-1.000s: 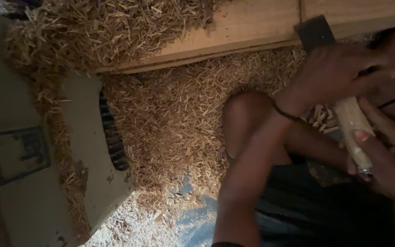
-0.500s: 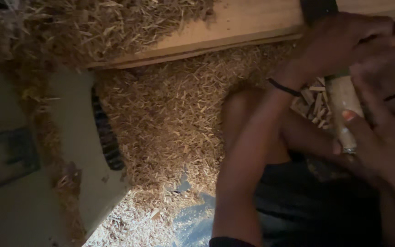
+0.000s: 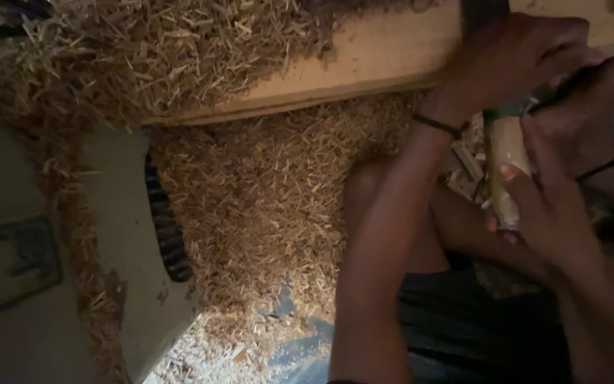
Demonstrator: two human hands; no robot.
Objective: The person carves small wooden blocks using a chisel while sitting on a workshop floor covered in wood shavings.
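Head view shows you a floor thick with wood chips (image 3: pixel 264 213); a pale plank (image 3: pixel 364 67) crosses the top, its long axis running left to right; a beige panel (image 3: pixel 119 235) at the left carries a dark squarish label (image 3: pixel 12 259); your left hand (image 3: pixel 513 60) is clenched on a dark tool by the plank; your right hand (image 3: pixel 545 206) grasps a pale stick (image 3: pixel 504 153), upright, at the right edge.

Pale wooden stick (image 3: pixel 506 167), roughly upright, gripped in both hands, dark blade (image 3: pixel 483 13) above it, partly hidden
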